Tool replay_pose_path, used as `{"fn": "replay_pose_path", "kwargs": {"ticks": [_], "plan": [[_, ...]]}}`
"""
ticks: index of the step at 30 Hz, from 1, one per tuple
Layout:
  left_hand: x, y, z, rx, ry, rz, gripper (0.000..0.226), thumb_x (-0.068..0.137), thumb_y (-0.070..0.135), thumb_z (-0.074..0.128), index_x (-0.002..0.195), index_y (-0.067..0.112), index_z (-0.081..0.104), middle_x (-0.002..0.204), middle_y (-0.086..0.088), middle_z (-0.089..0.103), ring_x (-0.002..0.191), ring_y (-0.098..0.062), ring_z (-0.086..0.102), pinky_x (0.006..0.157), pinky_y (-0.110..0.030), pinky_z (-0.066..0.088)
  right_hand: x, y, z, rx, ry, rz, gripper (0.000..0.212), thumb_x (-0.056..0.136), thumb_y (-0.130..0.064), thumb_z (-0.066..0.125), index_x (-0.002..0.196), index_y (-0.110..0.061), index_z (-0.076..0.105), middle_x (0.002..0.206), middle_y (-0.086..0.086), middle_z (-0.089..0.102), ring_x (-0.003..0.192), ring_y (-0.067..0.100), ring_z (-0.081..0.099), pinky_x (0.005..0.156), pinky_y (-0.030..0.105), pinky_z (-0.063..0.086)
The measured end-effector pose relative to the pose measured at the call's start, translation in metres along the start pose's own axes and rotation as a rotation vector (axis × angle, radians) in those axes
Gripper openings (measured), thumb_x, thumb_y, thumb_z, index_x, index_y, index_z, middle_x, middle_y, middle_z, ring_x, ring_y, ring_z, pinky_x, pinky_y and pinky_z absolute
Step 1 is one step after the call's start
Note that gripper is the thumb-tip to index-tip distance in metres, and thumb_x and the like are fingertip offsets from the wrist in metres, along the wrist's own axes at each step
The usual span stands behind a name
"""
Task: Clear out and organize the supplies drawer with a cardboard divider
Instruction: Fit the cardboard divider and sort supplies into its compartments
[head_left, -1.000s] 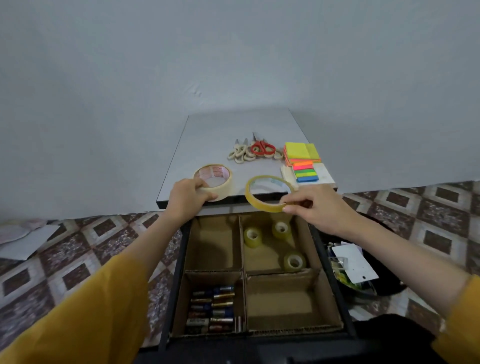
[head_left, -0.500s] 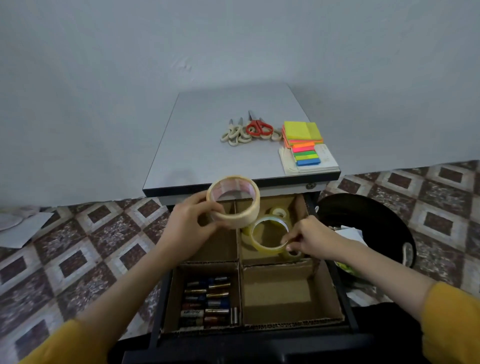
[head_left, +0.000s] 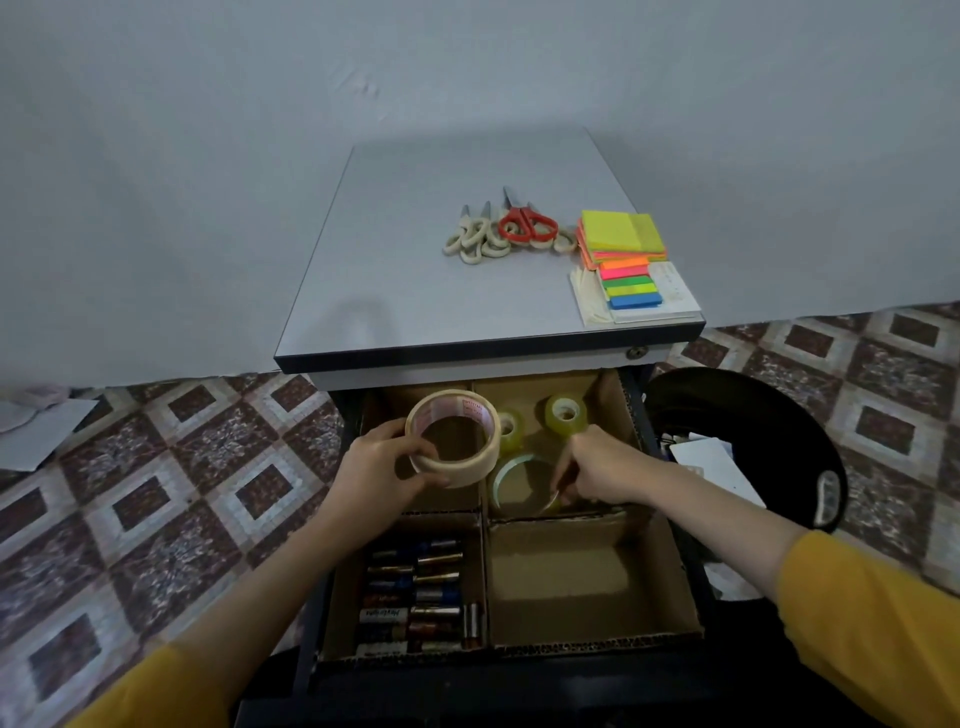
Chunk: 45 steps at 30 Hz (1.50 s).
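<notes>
Supplies drawer (head_left: 519, 686), dark and pulled open, lies under our hands, and its brown cardboard divider (head_left: 484, 571) makes four compartments in it. Our right hand (head_left: 597, 470) is down in the back right compartment. Its fingers pinch the near right rim of a thin clear ring of tape (head_left: 514, 458), which lies almost flat on the cardboard floor. Our left hand (head_left: 379, 467) grips a wide beige roll of masking tape (head_left: 470, 470), with fingers and thumb curled round its near wall. This roll is tilted and held in the air, over the back left compartment and partly over the middle wall.

Behind the thin ring stand two small yellowish rolls of tape (head_left: 565, 413); they are near it, but we cannot tell if they touch. In the front left compartment lie batteries (head_left: 415, 597) in rows. Farther out, on the grey table top (head_left: 415, 291), rest several scissors (head_left: 527, 226) and a stack of bright sticky notes (head_left: 621, 234).

We judge that the step in hand is to gather the tapes in the back right compartment. To do it well, we should first let the thin ring settle flat and draw the right hand out. Only then should we lower the wide roll, on its flat side and not on its edge. In this way it cannot roll away, and it does not press down the soft divider wall.
</notes>
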<state>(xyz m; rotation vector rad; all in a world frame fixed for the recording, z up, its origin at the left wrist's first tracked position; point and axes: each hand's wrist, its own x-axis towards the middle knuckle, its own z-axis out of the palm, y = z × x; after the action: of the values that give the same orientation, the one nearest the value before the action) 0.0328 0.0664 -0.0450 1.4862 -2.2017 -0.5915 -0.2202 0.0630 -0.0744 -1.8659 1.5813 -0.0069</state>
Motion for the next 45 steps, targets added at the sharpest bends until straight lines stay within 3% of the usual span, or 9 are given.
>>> {"fn": "replay_pose_path", "kwargs": {"ticks": [5, 13, 21, 24, 27, 31, 36, 41, 45], "plan": [[-0.003, -0.005, 0.004, -0.012, -0.004, 0.003, 0.019, 0.076, 0.016, 0.074, 0.094, 0.013, 0.071, 0.124, -0.003, 0.057, 0.112, -0.009, 0.048, 0.094, -0.021, 0.034, 0.004, -0.001, 0.005, -0.087, -0.031, -0.001, 0.019, 0.086, -0.004, 0.060, 0.097, -0.012, 0.073, 0.109, 0.008, 0.063, 0.098, 0.022, 0.062, 0.090, 0.033, 0.052], [-0.002, -0.005, 0.005, -0.011, -0.001, -0.005, 0.018, 0.074, 0.016, 0.077, 0.091, 0.014, 0.072, 0.122, -0.004, 0.058, 0.114, -0.016, 0.052, 0.098, -0.028, 0.040, 0.008, -0.007, 0.014, -0.159, -0.045, 0.059, 0.027, 0.086, 0.002, 0.055, 0.110, -0.006, 0.065, 0.121, 0.011, 0.052, 0.097, 0.028, 0.060, 0.085, 0.035, 0.054], [-0.002, -0.003, 0.004, -0.052, -0.001, -0.011, 0.017, 0.072, 0.015, 0.078, 0.088, 0.013, 0.072, 0.109, 0.008, 0.056, 0.103, -0.003, 0.050, 0.083, -0.003, 0.033, -0.002, 0.001, 0.006, 0.012, 0.084, 0.038, 0.021, 0.089, -0.004, 0.058, 0.106, -0.006, 0.069, 0.109, 0.009, 0.066, 0.098, 0.018, 0.061, 0.082, 0.023, 0.050], [-0.002, 0.006, 0.002, -0.097, 0.004, 0.089, 0.015, 0.070, 0.015, 0.079, 0.083, 0.017, 0.072, 0.115, 0.011, 0.055, 0.108, -0.004, 0.052, 0.097, -0.021, 0.042, -0.010, 0.005, -0.005, 0.045, 0.196, 0.028, 0.019, 0.089, -0.005, 0.058, 0.102, -0.009, 0.072, 0.107, 0.006, 0.066, 0.095, 0.015, 0.062, 0.083, 0.020, 0.048], [0.004, 0.019, 0.004, -0.074, -0.021, 0.187, 0.016, 0.070, 0.021, 0.079, 0.084, 0.016, 0.073, 0.134, 0.003, 0.044, 0.113, -0.007, 0.052, 0.103, -0.031, 0.037, -0.015, 0.015, -0.020, 0.018, 0.302, 0.053, 0.016, 0.086, -0.010, 0.062, 0.098, -0.012, 0.073, 0.103, 0.007, 0.068, 0.096, 0.018, 0.064, 0.089, 0.031, 0.052], [0.024, 0.037, 0.010, 0.041, -0.118, 0.291, 0.019, 0.074, 0.024, 0.076, 0.092, 0.017, 0.074, 0.145, -0.006, 0.038, 0.126, -0.007, 0.039, 0.109, -0.033, 0.035, -0.032, 0.022, -0.045, -0.126, 0.404, 0.089, 0.026, 0.087, -0.012, 0.058, 0.112, -0.013, 0.066, 0.099, 0.010, 0.067, 0.097, 0.025, 0.061, 0.079, 0.033, 0.052], [0.046, 0.053, 0.027, 0.246, -0.379, 0.308, 0.025, 0.082, 0.029, 0.068, 0.105, 0.020, 0.071, 0.151, 0.000, 0.027, 0.136, -0.016, 0.031, 0.111, -0.038, 0.033, -0.032, 0.034, -0.048, -0.247, 0.354, 0.256, 0.063, 0.090, -0.016, 0.057, 0.143, -0.004, 0.026, 0.104, 0.015, 0.060, 0.093, 0.031, 0.060, 0.058, 0.031, 0.044], [0.052, 0.055, 0.039, 0.403, -0.516, 0.267, 0.030, 0.090, 0.027, 0.057, 0.119, 0.018, 0.063, 0.153, -0.001, 0.020, 0.128, -0.017, 0.040, 0.108, -0.030, 0.035, -0.029, 0.042, -0.046, -0.074, 0.302, 0.231, 0.041, 0.091, -0.013, 0.055, 0.129, 0.003, 0.047, 0.117, 0.022, 0.057, 0.100, 0.033, 0.058, 0.081, 0.037, 0.051], [0.051, 0.054, 0.047, 0.467, -0.571, 0.260, 0.031, 0.094, 0.025, 0.051, 0.123, 0.019, 0.060, 0.152, -0.004, 0.021, 0.120, -0.020, 0.048, 0.102, -0.028, 0.039, -0.026, 0.042, -0.048, -0.071, 0.259, 0.243, 0.039, 0.092, -0.010, 0.053, 0.128, 0.005, 0.047, 0.119, 0.023, 0.055, 0.102, 0.033, 0.057, 0.079, 0.033, 0.049]]}}
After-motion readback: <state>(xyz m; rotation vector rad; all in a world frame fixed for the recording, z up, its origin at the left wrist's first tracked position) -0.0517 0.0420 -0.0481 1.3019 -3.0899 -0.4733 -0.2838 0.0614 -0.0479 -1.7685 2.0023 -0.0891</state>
